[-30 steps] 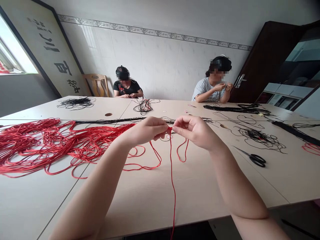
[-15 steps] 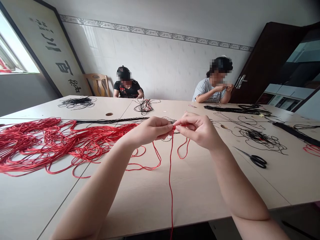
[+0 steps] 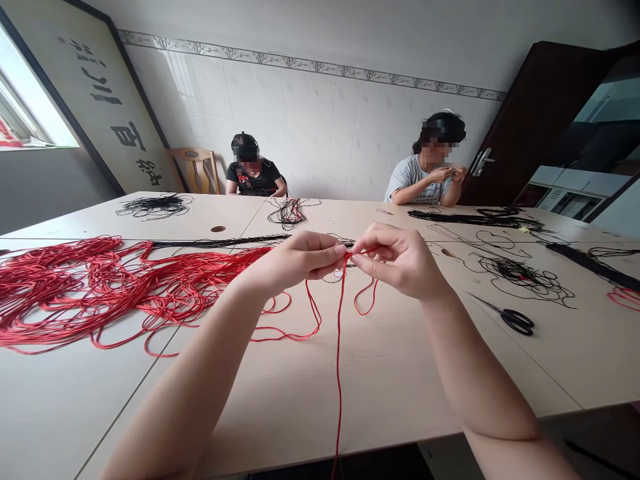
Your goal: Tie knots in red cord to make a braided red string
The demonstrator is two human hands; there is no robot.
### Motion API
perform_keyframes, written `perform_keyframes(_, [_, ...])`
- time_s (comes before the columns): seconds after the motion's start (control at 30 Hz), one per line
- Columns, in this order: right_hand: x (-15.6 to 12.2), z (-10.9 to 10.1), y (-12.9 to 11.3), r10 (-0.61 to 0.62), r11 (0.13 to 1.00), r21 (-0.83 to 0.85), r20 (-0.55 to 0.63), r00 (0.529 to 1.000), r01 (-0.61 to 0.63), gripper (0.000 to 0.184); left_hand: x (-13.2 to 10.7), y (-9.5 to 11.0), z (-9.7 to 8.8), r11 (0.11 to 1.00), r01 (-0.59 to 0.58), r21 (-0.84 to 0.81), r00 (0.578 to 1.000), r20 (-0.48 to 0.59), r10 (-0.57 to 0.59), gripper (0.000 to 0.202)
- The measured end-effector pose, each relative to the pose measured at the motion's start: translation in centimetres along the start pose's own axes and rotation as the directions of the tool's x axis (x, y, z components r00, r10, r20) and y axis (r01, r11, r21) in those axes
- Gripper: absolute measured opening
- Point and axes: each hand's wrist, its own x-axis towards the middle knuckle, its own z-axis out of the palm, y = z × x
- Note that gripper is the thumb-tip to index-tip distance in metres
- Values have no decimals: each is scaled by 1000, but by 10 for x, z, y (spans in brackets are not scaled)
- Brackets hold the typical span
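Note:
My left hand [image 3: 295, 260] and my right hand [image 3: 397, 260] meet above the middle of the pale table [image 3: 400, 373], fingertips pinched together on a thin red cord [image 3: 339, 347]. One strand hangs straight down from the pinch past the table's near edge. A small loop of the same cord droops below my right hand. A big tangled pile of red cords [image 3: 95, 287] lies on the table to the left, its strands running up toward my left hand.
Black-handled scissors [image 3: 510, 319] lie to the right of my right arm. Bundles of black cord [image 3: 520, 273] sprawl over the right and far side. Two other people sit at the far edge, a hand-busy one at the right [image 3: 430, 175]. A wooden chair [image 3: 196, 170] stands far left.
My right hand has risen slightly and its fingers shifted on the cord at the pinch. The hanging strand has swung a little to the left.

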Motion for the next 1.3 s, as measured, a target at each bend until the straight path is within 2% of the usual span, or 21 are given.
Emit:
perform_keyframes(0.2, [1,1,2,-62,998,-25,-10,998,62,10,-1,1,3,997,5,77,1000,-7,-5,34])
perform_keyframes(0.47, [2,4,0,-96,981,-169,-19,995,91,5,0,2,5,969,29,244,988,-157,10,31])
perform_keyframes(0.7, [3,6,1,-100,975,-202,-28,995,93,5,3,-5,1,982,-8,188,980,-195,45,23])
perform_keyframes(0.77, [3,6,1,-101,976,-197,-34,994,92,5,2,-4,2,986,-12,169,982,-184,44,22])
perform_keyframes(0.87, [3,4,3,-110,982,-159,-41,993,103,7,-2,3,3,983,43,179,986,-169,-13,21])
perform_keyframes(0.97, [2,3,5,-107,989,-110,-41,993,102,9,-4,7,2,975,91,204,979,-200,-49,22])
perform_keyframes(1.07, [2,3,5,-77,995,-66,-34,996,74,10,-4,5,1,971,62,229,978,-210,-13,21])
perform_keyframes(1.17, [1,3,6,-58,998,-26,-23,998,57,9,-2,2,0,965,5,263,984,-173,42,21])
perform_keyframes(1.3, [1,3,8,-86,996,-16,-22,996,85,10,-1,0,2,958,0,288,982,-179,54,23])
